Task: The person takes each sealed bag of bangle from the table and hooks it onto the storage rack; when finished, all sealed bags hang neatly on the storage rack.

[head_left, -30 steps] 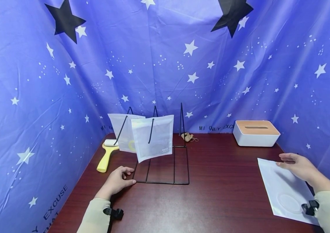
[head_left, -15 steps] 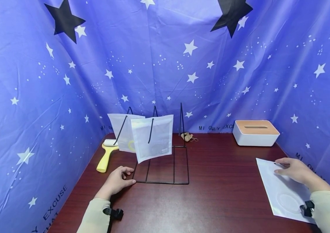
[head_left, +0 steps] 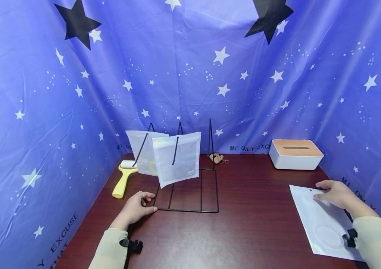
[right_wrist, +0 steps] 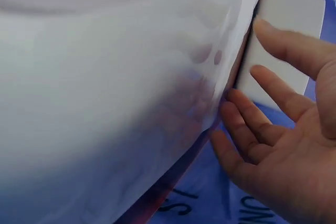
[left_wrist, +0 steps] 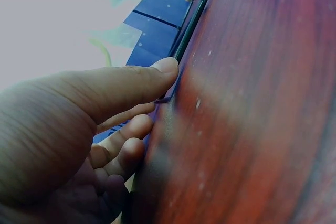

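A black wire rack (head_left: 201,194) with upright hooks stands left of centre. My left hand (head_left: 136,208) holds its front left corner, with the thumb (left_wrist: 167,66) on the rod and the other fingers curled beside it. Two white frosted bags hang from the hooks: one in front (head_left: 180,158), and one behind (head_left: 140,149) with a yellow ring shape showing through. At the right, another white bag (head_left: 314,213) with a hang hole and a round shape inside lies on the table. My right hand (head_left: 334,194) is spread at its far edge, fingers loosely extended.
A yellow-handled lint roller (head_left: 122,186) lies left of the rack. Behind the rack's right side is a small beige item (head_left: 215,158) with a ring. A white tissue box (head_left: 296,160) with a wooden lid stands at the back right. Starry blue cloth (head_left: 190,74) encloses the table.
My right hand and the bag on the table have shifted a little to the left, and the bag's hole now shows. The left hand has stayed at the rack.
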### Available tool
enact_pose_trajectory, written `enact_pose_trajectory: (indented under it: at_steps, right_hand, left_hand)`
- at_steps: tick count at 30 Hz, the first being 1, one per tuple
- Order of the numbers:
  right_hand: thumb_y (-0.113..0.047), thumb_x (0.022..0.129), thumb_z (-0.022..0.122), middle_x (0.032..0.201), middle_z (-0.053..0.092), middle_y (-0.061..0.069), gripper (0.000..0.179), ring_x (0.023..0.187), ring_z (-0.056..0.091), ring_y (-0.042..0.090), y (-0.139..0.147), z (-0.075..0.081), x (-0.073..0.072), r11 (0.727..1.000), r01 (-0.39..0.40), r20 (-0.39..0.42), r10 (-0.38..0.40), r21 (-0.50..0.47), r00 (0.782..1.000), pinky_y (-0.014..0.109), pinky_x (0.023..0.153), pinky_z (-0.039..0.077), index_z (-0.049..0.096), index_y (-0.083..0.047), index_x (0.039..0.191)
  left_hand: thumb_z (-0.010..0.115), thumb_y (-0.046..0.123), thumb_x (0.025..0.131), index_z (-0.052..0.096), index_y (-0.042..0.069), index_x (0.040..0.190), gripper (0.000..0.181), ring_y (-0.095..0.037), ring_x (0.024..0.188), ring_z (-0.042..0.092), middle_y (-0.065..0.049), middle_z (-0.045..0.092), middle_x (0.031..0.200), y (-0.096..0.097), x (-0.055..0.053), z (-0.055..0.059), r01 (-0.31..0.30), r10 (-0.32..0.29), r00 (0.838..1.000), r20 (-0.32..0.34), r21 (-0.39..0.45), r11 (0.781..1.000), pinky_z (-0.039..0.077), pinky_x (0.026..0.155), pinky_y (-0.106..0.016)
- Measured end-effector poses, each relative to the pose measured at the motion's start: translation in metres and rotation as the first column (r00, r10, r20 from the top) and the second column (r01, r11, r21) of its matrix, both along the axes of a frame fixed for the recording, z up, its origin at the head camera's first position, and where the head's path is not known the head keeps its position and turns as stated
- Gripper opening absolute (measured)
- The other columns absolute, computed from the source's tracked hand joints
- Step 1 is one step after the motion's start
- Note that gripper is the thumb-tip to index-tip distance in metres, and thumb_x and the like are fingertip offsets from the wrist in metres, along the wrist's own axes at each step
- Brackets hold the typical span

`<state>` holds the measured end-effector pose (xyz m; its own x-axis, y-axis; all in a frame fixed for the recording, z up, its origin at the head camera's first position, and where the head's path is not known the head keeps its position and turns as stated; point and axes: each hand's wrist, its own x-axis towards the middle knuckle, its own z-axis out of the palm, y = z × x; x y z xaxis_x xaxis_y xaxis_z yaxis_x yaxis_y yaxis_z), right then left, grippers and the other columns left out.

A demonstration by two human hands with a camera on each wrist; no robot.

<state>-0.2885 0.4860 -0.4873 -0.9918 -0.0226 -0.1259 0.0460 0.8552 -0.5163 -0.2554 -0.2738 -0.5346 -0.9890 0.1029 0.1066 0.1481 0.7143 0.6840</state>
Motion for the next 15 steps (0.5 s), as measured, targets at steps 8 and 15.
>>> enact_pose_trajectory:
  at_steps: [8,15]
  right_hand:
    - [-0.030,0.085,0.088,0.134,0.049,0.045,0.078,0.111,0.054,0.056,0.0092,0.0006,-0.0023,0.998,0.057,0.029,-0.056,-0.032,0.998,0.058,0.083,0.053,0.052,0.017,0.136]
    - [-0.020,0.081,0.090,0.114,0.060,0.035,0.067,0.099,0.058,0.044,0.0064,0.0006,-0.0056,0.997,0.078,0.016,-0.078,0.005,0.997,0.050,0.078,0.052,0.059,0.015,0.129]
  left_hand:
    - [0.095,0.022,0.078,0.076,0.019,0.115,0.042,-0.013,0.080,0.054,0.005,0.062,0.097,0.0001,-0.0004,0.0006,0.000,0.000,1.000,0.003,-0.005,1.000,0.045,0.075,-0.033]
    - [0.095,0.023,0.079,0.076,0.019,0.116,0.042,-0.013,0.081,0.054,0.005,0.062,0.098,-0.0002,-0.0006,0.0010,0.001,-0.001,1.000,0.005,-0.010,1.000,0.046,0.075,-0.033]
